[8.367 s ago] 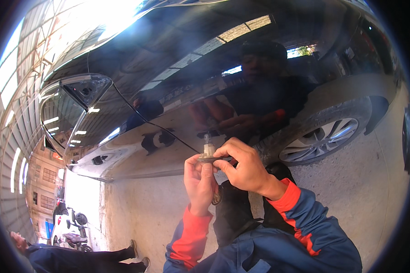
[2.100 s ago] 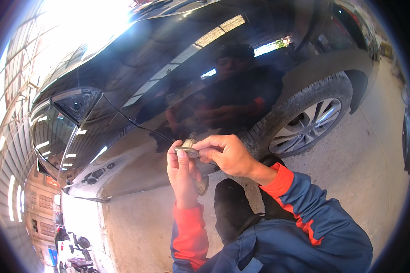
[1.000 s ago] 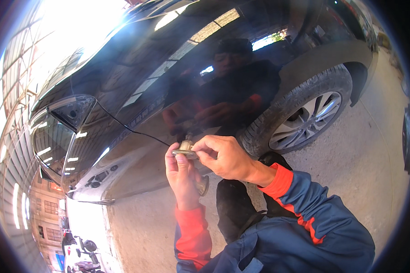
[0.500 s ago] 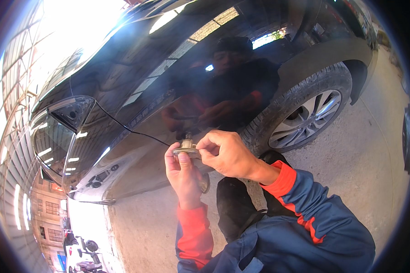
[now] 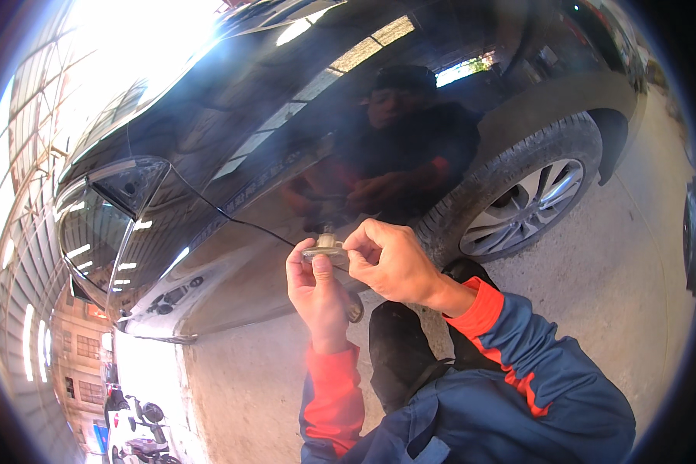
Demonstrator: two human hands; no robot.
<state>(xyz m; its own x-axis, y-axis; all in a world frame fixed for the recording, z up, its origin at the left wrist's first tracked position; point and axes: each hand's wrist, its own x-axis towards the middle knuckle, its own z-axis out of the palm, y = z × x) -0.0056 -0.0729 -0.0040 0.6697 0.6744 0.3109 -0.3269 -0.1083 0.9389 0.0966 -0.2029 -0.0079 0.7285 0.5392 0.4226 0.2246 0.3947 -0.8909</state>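
Note:
My left hand holds a small round, flat fitting by its rim, thumb in front and fingers on its left side. A pale stub stands up from the disc. At its right edge, the thumb and forefinger of my right hand are pinched together; whatever sits between the tips is too small to make out. Both hands are close in front of the shiny dark car body. A thin dark line, seam or cord, runs along the body toward my left fingers. A small round shape shows beside my left wrist.
The car's wheel stands to the right, near my dark shoe. A glossy lamp-like part is at the left. Several two-wheelers are parked at the lower left. Concrete floor lies below.
The view has shifted slightly. Both hands and the fitting sit a little farther right in the picture, with the same hold.

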